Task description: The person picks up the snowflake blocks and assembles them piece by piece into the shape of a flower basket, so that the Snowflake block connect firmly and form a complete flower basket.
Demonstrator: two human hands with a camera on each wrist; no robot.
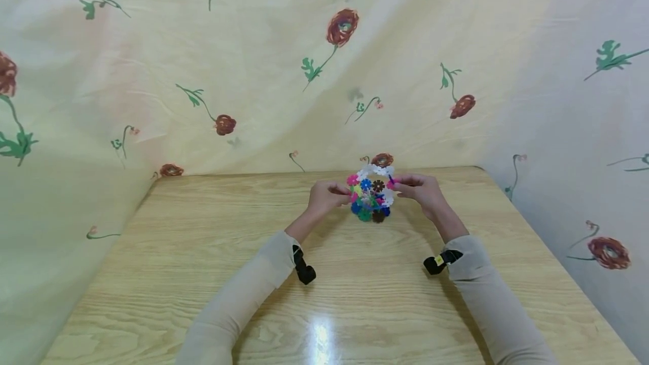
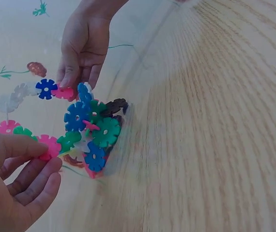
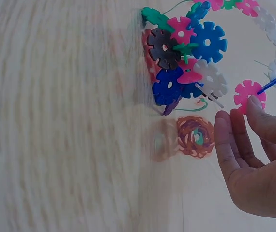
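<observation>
A basket-like build of interlocking plastic snowflake discs [image 1: 365,185] in many colours stands at the far part of the table, with an arched chain of discs over it. My left hand [image 1: 327,199] is at its left side and pinches a pink disc [image 2: 49,147] between thumb and fingers. From the right side, my right hand [image 1: 423,191] pinches another pink disc [image 3: 247,95], which joins a blue disc [image 3: 268,85] on the chain. White discs [image 2: 19,94] form the top of the arch. Green, blue and dark discs cluster in the body [image 2: 97,123].
The wooden table [image 1: 203,275] reaches back to a flower-printed cloth [image 1: 263,72] that hangs behind it and along both sides. Black wrist cameras [image 1: 304,266] are strapped at both sleeves. Light glares on the table near its front.
</observation>
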